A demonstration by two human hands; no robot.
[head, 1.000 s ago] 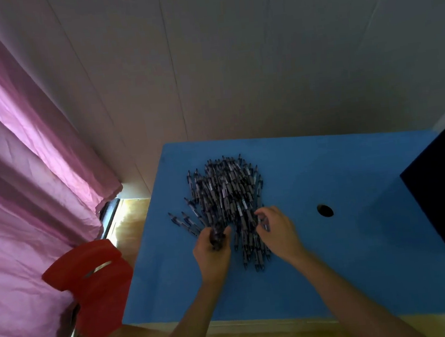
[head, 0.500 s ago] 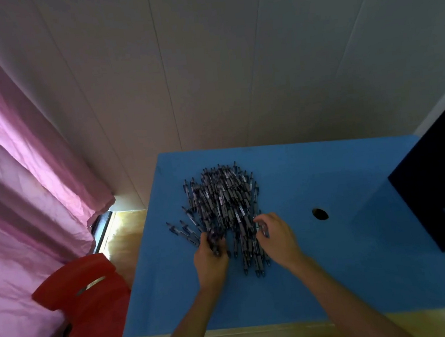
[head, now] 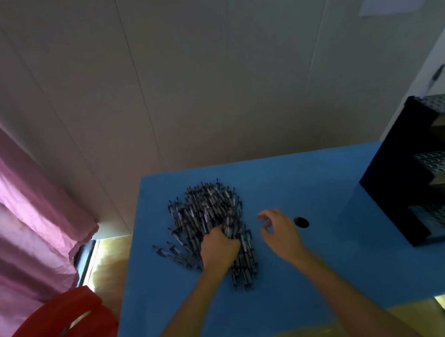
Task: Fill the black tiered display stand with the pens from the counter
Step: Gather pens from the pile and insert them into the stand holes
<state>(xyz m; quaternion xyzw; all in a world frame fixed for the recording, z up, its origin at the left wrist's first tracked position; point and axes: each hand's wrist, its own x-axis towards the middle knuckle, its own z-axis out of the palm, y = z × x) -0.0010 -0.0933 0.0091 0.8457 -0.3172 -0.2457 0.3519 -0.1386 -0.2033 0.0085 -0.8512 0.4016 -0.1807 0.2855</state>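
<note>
A big heap of dark pens (head: 206,211) lies on the blue counter (head: 296,284), left of centre. My left hand (head: 218,248) grips a bundle of pens (head: 230,226) at the near right side of the heap. My right hand (head: 277,229) hovers just right of the heap with loosely curled fingers, holding nothing. The black tiered display stand (head: 409,176) is at the counter's right edge, its perforated tiers facing right; it is partly cut off by the frame, and I cannot tell whether pens are in it.
A round cable hole (head: 301,222) in the counter lies just right of my right hand. A red plastic chair (head: 65,330) stands at the lower left by a pink curtain (head: 15,217). A pale panelled wall (head: 206,74) runs behind the counter.
My right hand has lifted off the heap and moved right, holding nothing. My left hand has closed round a larger bundle of pens. The view shifted, bringing more of the stand into sight.
</note>
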